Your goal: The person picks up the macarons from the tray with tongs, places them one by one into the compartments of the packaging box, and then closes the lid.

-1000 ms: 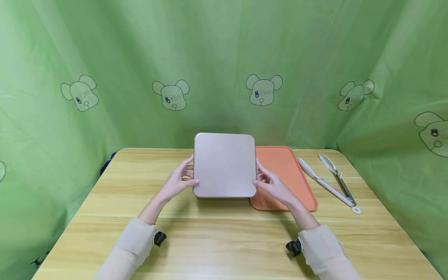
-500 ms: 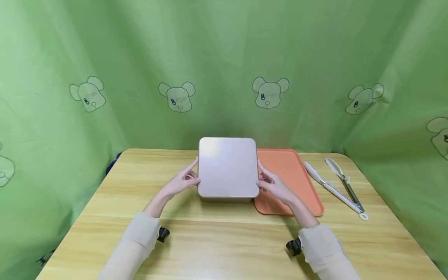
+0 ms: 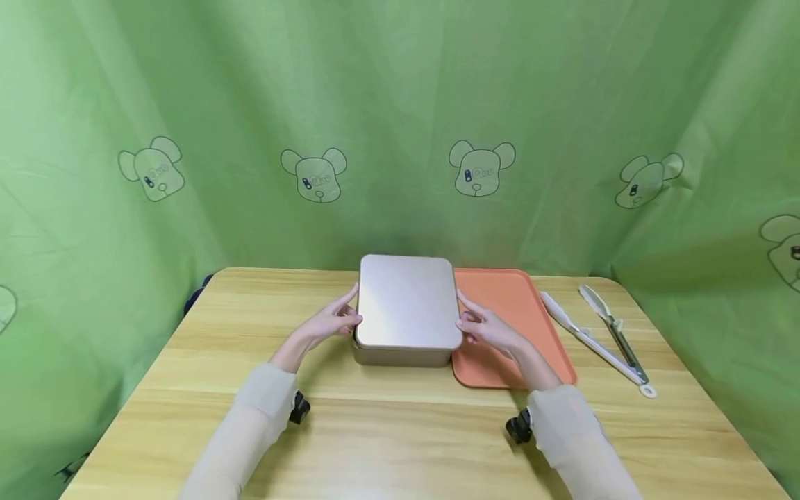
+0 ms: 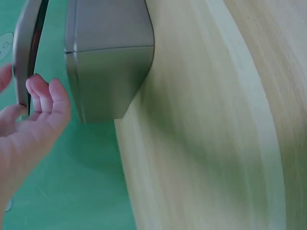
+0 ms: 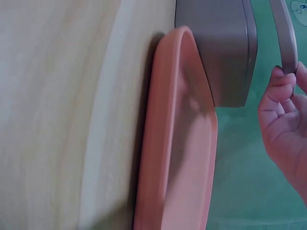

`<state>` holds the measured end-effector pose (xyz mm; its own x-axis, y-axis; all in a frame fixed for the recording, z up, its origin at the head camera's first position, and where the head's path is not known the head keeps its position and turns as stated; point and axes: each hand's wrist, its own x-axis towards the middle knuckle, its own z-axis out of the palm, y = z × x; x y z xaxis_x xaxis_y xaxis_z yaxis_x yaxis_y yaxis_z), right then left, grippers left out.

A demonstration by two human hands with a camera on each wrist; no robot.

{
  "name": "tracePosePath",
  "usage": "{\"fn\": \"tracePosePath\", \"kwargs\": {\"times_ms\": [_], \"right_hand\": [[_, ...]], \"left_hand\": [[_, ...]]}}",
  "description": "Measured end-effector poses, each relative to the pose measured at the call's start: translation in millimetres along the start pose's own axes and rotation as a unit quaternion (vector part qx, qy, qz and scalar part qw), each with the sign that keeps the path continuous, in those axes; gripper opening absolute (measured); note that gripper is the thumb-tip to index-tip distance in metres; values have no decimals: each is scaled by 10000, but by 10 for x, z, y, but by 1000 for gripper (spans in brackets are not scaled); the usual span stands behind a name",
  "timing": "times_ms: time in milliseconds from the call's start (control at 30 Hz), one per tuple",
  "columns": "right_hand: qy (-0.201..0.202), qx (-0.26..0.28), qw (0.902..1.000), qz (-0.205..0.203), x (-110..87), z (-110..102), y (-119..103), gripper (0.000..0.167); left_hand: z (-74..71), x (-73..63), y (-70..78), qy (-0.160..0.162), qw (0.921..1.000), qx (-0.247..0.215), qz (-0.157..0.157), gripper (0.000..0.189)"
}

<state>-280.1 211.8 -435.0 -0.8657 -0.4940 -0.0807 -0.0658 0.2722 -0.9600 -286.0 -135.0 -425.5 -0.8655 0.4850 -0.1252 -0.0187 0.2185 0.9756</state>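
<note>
A silver square tin lid [image 3: 409, 302] is held between both hands over a matching metal tin [image 3: 403, 357], whose front wall shows below the lid's near edge. In both wrist views a gap separates the lid [image 4: 24, 57] from the tin's top [image 5: 225, 52]. My left hand [image 3: 326, 325] pinches the lid's left edge, thumb on one side and fingers curled under the rim. At the opposite edge my right hand [image 3: 492, 332] grips the lid in the same way. The lid covers the tin's opening from above.
An orange tray [image 3: 544, 340] lies right beside the tin, partly under the right hand. Farther right are spread tongs [image 3: 615, 340] with a white ring at the joined end. A green curtain [image 3: 400, 83] hangs behind the wooden table [image 3: 400, 444].
Both hands have brought the lid lower and flatter toward the tin, and more of the tin's front wall now shows. The head view has shifted slightly.
</note>
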Motion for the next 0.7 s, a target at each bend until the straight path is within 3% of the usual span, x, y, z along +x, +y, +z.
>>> {"fn": "tracePosePath", "kwargs": {"times_ms": [333, 533, 700], "right_hand": [[-543, 139, 9984, 103, 98, -70, 28, 73], [-686, 38, 9973, 253, 149, -77, 50, 73], [-816, 282, 9952, 458, 181, -62, 77, 75]], "left_hand": [[-61, 70, -154, -237, 9983, -457, -268, 81], [-84, 94, -190, -221, 9965, -775, -206, 80], [-97, 107, -234, -133, 9946, -980, -299, 79]]}}
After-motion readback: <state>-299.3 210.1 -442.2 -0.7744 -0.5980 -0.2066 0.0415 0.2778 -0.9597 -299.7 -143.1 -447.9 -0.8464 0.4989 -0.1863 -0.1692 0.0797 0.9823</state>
